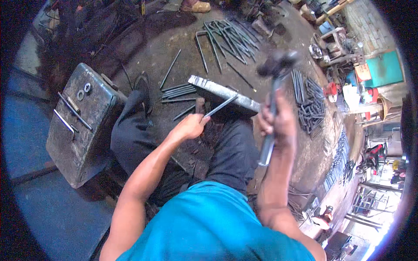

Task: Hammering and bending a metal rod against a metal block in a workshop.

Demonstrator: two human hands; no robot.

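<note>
My left hand [191,126] is closed round the near end of a thin metal rod [221,106]. The rod's far end rests on the edge of a long steel bar [226,92] with a bright, worn top, which lies across in front of my knees. My right hand [280,115] grips a hammer [273,98] by its handle, raised to the right of the bar. The hammer head is smeared by motion, and its handle end sticks out below my fist. Several straight rods [179,91] lie on the ground just beyond the bar's left end.
Bent U-shaped rods [226,39] are heaped on the floor ahead. A pile of short metal pieces [311,104] lies to the right. At my left stands a metal block [82,126] bearing rods and nuts. Further right are a teal panel [385,69] and cluttered machinery [333,48].
</note>
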